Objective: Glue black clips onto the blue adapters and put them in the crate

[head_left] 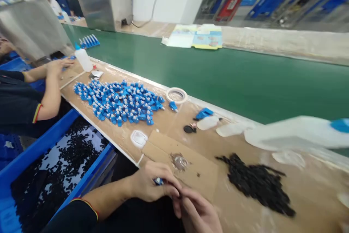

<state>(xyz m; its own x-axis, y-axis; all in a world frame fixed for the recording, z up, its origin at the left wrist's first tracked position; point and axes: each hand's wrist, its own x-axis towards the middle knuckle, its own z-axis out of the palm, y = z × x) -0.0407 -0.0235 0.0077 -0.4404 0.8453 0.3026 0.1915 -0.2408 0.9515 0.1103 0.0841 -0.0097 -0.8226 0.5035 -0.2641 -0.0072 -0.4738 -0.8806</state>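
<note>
At the near edge of the table, my left hand (154, 182) is closed around a small blue part with a pale tip (158, 181). The fingertips of my right hand (199, 211) meet those of the left, pinching a small dark piece (179, 194), mostly hidden between them. Just beyond lies a flat cardboard sheet (207, 173) with a clear glossy blob (180, 161) on it. A heap of blue parts with white tips (117, 102) spreads to the left. On the right is a pile of black strips (256, 182).
A tape roll (168, 96), a round black cap (188, 129) and a lying white bottle (286, 135) line the far side. Behind runs a green belt (218, 80). At left, a blue bin (65, 120) holds black pieces; a co-worker's arm (53, 87) is beyond.
</note>
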